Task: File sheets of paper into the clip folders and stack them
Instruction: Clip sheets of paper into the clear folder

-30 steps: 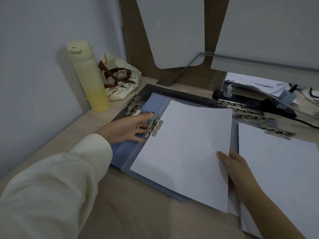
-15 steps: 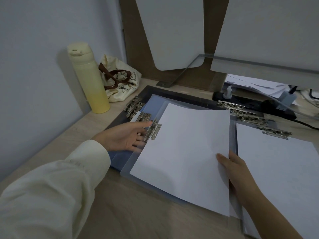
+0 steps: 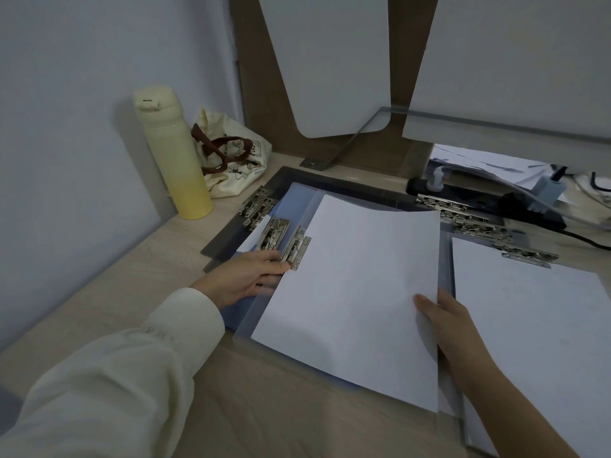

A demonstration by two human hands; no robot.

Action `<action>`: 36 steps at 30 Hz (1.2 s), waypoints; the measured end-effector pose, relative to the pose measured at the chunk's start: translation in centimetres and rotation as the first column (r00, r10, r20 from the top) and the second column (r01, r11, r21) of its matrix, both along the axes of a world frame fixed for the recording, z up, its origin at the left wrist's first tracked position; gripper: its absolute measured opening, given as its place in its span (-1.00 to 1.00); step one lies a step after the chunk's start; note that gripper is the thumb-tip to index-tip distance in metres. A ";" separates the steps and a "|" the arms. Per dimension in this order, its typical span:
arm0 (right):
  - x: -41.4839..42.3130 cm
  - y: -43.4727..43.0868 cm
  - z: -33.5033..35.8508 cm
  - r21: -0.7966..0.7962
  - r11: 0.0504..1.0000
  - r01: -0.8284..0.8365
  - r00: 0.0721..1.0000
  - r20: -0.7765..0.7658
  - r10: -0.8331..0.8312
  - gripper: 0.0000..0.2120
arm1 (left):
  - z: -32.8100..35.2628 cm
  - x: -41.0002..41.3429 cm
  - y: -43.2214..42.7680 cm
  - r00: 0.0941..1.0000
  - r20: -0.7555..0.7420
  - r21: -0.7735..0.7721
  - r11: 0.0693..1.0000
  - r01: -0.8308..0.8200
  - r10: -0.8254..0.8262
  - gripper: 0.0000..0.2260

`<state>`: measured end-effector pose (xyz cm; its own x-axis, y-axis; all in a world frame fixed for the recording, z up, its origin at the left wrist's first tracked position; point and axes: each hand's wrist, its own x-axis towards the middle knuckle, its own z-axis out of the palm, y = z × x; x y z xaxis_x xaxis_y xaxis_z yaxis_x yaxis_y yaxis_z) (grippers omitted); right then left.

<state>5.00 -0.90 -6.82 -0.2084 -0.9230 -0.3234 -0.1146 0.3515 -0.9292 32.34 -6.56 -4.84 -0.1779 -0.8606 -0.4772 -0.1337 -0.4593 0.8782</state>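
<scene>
One sheet (image 3: pixel 357 292) lies skewed on the top clip folder (image 3: pixel 256 314) at the middle of the surface (image 3: pixel 148 266), its 3 o'clock edge pinched by the right hand (image 3: pixel 453 328). The left hand (image 3: pixel 244 279) touches the metal clip (image 3: pixel 297 247) at the sheet's 10 o'clock corner with nearly straight fingers (image 3: pixel 277 265). Filing is midway, I judge: next, lift the clip and slide the sheet under. Clips suggest at least three folders here and three more in the pile (image 3: pixel 476 226) at 3 o'clock.

Sheet (image 3: pixel 357 285) on folder (image 3: pixel 299 201), bottle (image 3: pixel 172 153) left.
</scene>
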 end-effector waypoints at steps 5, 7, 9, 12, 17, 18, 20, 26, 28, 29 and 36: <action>0.4 0.1 0.2 -0.054 0.998 0.017 0.995 -0.099 -0.023 -0.78 | -0.4 -0.4 0.5 1.000 0.005 -0.046 0.999 -0.029 0.029 -0.90; 0.7 0.5 0.7 -0.104 0.994 0.020 0.989 -0.142 -0.035 -0.58 | -0.4 -0.7 0.7 0.999 0.001 -0.061 0.997 -0.045 0.045 -0.88; 0.9 0.8 1.0 -0.115 0.993 -0.012 0.981 -0.192 -0.010 -0.43 | 0.0 -0.9 1.3 0.997 -0.033 -0.069 0.995 -0.079 0.076 -0.86; 0.8 0.8 1.1 -0.027 0.985 -0.171 0.889 -0.436 0.142 -0.47 | 1.9 -1.4 2.3 0.992 -0.103 -0.102 0.991 -0.088 0.077 -0.82; -0.6 1.1 1.9 0.005 0.948 -0.318 0.680 -0.696 0.232 -0.73 | 7.8 -3.4 4.5 0.977 -0.212 -0.273 0.961 -0.052 -0.008 -0.76; -1.0 1.3 2.4 0.005 0.939 -0.345 0.687 -0.680 0.256 -0.75 | 9.0 -4.2 5.1 0.964 -0.260 -0.295 0.955 -0.029 -0.051 -0.74; -2.1 1.8 3.8 -0.010 0.933 -0.360 0.806 -0.506 0.306 -0.80 | 10.6 -6.2 6.1 0.950 -0.298 -0.351 0.936 -0.016 -0.096 -0.71; -7.8 4.7 7.8 -0.155 0.966 -0.209 0.938 0.247 0.243 -0.63 | 11.4 -13.8 8.1 0.964 -0.241 -0.452 0.892 -0.010 -0.112 -0.73; -10.2 5.9 8.9 -0.239 0.964 -0.113 0.899 0.390 0.202 -0.54 | 10.9 -16.3 8.6 0.960 -0.201 -0.459 0.884 0.085 -0.197 -0.75; -11.4 6.6 9.4 -0.265 0.962 -0.071 0.879 0.440 0.186 -0.50 | 10.4 -17.3 8.8 0.961 -0.144 -0.468 0.871 0.146 -0.238 -0.74; -17.9 11.5 10.5 -0.316 0.946 0.070 0.814 0.567 0.129 -0.43 | 5.8 -23.5 9.9 0.944 0.163 -0.364 0.872 0.328 -0.287 -0.68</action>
<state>-12.87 10.58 3.69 -0.0476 -0.9963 -0.0722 0.4677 0.0417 -0.8829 8.83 3.30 0.98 -0.4319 -0.8887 -0.1539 -0.3103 -0.0138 0.9505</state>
